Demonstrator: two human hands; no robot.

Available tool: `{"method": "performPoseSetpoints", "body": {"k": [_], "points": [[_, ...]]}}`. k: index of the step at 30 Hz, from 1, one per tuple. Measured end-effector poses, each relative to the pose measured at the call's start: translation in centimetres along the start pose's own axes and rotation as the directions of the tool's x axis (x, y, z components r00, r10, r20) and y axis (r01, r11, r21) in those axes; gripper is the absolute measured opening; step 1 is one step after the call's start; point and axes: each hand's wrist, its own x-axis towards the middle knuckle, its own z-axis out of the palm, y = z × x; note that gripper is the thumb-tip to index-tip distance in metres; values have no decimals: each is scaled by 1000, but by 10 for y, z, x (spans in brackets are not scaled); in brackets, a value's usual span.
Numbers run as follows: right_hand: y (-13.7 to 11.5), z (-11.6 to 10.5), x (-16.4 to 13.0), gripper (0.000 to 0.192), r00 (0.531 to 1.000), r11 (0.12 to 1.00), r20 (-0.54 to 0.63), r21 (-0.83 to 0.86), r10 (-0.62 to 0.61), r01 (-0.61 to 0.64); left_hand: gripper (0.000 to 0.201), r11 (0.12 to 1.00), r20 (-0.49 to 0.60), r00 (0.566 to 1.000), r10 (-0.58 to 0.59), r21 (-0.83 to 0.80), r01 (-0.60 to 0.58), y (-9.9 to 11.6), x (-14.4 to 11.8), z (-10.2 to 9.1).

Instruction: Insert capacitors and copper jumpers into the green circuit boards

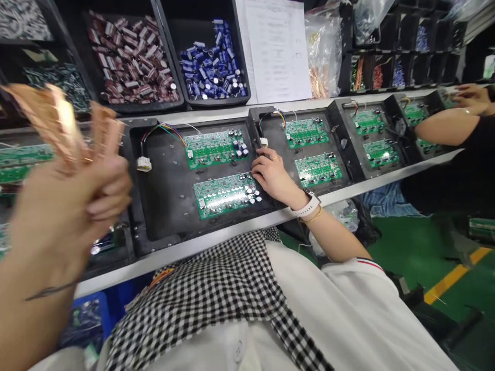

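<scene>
One bundle of copper-coloured strips [69, 126], blurred; closed in the fist of the left hand [77, 201], raised at far left, ends standing up past the fingers.

One lower circuit board [218, 195], green, flat in a black tray [164, 206]; well to the right of the left hand. White-topped round parts stand at its right end.

One right hand [276, 178], palm down, fingers bent and close together, across the tray's right wall; fingertips at the board's upper right corner. Whether they grip anything, cannot tell.

One upper circuit board [212, 149], same tray, just behind the first; coloured wires [170, 128] run from its left end to a white plug [144, 164], which lies between the left hand and the boards.

One second tray [276, 116], adjoining on the right, holding two like boards [319, 169].

Behind the trays: brown cylinders [135, 62] and blue cylinders [212, 64] in black bins; one printed sheet [276, 51]; one clear bag [323, 41] containing copper-coloured pieces.

One co-worker's hand [472, 98], far right, over another tray.
</scene>
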Motion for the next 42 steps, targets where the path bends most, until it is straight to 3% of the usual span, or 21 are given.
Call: {"method": "performPoseSetpoints", "body": {"k": [3, 6, 9, 13, 16, 18, 20, 22, 24, 25, 27, 29, 31, 36, 42], "points": [[-2, -1, 0, 19, 1000, 1000, 12, -7, 6, -6, 36, 997, 52, 998, 19, -70, -16, -31, 1, 43], [-3, -1, 1, 21, 1000, 1000, 15, -17, 8, -8, 31, 993, 150, 989, -3, -118, 21, -58, 0, 65], [0, 0, 0, 19, 1000, 1000, 16, -22, -4, 4, 26, 992, 190, 981, -41, -110, 63, -75, 1, 71], [-8, -9, 0, 18, 1000, 1000, 3, -9, 1, -1, 32, 990, 145, 987, -65, -117, 82, -84, 3, 72], [-36, -20, 3, 9, 1000, 979, -6, 205, -1, 2, 32, 990, 123, 992, -42, -128, 57, -88, 3, 74], [-61, -22, 7, 8, 1000, 878, -17, 479, 17, -7, 31, 991, 118, 993, -14, -130, 30, -91, 2, 74], [-82, -21, 14, 9, 997, 700, -10, 712, 74, -45, 30, 991, 122, 992, 17, -134, -1, -91, 2, 72], [-93, -18, 25, 15, 990, 527, 15, 845, 138, -87, 34, 987, 87, 995, 57, -154, -43, -89, 2, 66], [-91, -18, 42, 16, 988, 453, 17, 888, 151, -85, 41, 978, -11, 995, 96, -183, -96, -85, 3, 59], [-86, -18, 53, 15, 992, 485, 1, 872, 129, -64, 42, 974, -62, 993, 101, -197, -112, -83, 3, 55], [-72, -17, 78, 13, 999, 677, -33, 736, 13, 16, 40, 969, -123, 989, 80, -224, -106, -79, 6, 47], [-58, -13, 104, 13, 991, 872, 9, 477, -131, 111, 38, 966, -125, 991, 39, -250, -70, -77, 9, 42], [-49, -3, 126, 17, 976, 955, 86, 240, -199, 173, 37, 965, -114, 993, 4, -262, -34, -78, 14, 37], [-46, 25, 150, 25, 955, 964, 173, -80, -239, 255, 39, 970, -130, 990, -46, -241, 14, -82, 27, 29], [-44, 37, 154, 22, 950, 956, 222, -144, -221, 257, 39, 961, -141, 989, -49, -275, 8, -88, 40, 26]]}}
